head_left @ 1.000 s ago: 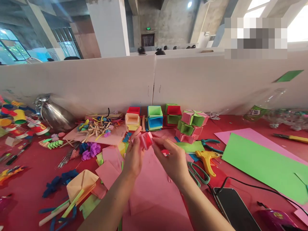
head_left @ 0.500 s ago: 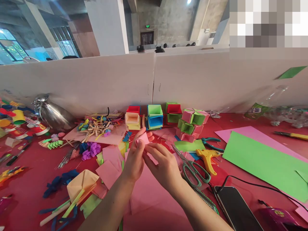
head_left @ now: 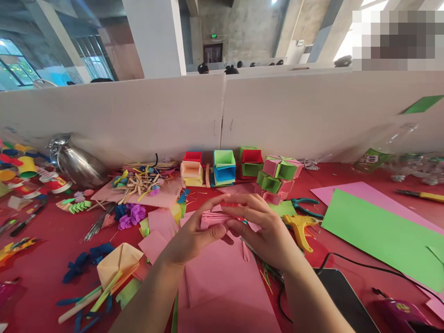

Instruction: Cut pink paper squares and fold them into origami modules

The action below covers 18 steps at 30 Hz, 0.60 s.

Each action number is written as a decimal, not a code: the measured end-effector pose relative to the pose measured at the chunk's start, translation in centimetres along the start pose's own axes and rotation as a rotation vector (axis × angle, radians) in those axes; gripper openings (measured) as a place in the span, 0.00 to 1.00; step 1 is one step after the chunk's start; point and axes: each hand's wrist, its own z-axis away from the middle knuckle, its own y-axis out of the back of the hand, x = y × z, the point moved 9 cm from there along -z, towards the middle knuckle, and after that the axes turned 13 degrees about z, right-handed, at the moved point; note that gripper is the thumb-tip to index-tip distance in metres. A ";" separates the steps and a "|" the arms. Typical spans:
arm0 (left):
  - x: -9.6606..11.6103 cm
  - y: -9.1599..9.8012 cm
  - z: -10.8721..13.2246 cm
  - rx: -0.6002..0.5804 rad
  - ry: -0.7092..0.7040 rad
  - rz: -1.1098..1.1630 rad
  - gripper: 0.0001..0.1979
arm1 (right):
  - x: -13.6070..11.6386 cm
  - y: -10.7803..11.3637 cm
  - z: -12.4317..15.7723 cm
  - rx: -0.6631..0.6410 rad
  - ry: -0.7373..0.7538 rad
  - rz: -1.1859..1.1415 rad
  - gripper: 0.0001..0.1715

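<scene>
Both of my hands pinch a small folded pink paper piece point(head_left: 214, 217) above the red table point(head_left: 41, 273). My left hand point(head_left: 189, 238) grips its left end between thumb and fingers. My right hand point(head_left: 268, 229) closes over its right end from above. Under my hands lies a large pink paper sheet point(head_left: 222, 282). Behind them stand stacked folded paper boxes point(head_left: 224, 169) in red, green, blue and pink.
A yellow glue gun point(head_left: 298, 226) and teal pliers point(head_left: 305, 206) lie right of my hands. A phone point(head_left: 343, 300) with a black cable sits near the front. Green and pink sheets point(head_left: 381, 231) cover the right. A metal kettle point(head_left: 76, 162), sticks and paper scraps crowd the left. A white partition stands behind.
The pink piece has been pressed flat and turned edge-on between my hands. My right hand has shifted right, covering the scissors that showed before.
</scene>
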 end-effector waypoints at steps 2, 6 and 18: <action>0.1 0.0 0.1 0.015 -0.002 -0.054 0.27 | 0.5 -0.6 0.2 -0.056 -0.044 -0.071 0.10; 0.2 0.5 0.2 0.067 0.001 -0.135 0.33 | 1.7 -1.5 0.7 -0.116 -0.170 -0.193 0.11; 0.1 -0.9 0.3 -0.110 -0.009 -0.029 0.39 | 2.1 -1.3 0.6 -0.102 -0.274 -0.383 0.11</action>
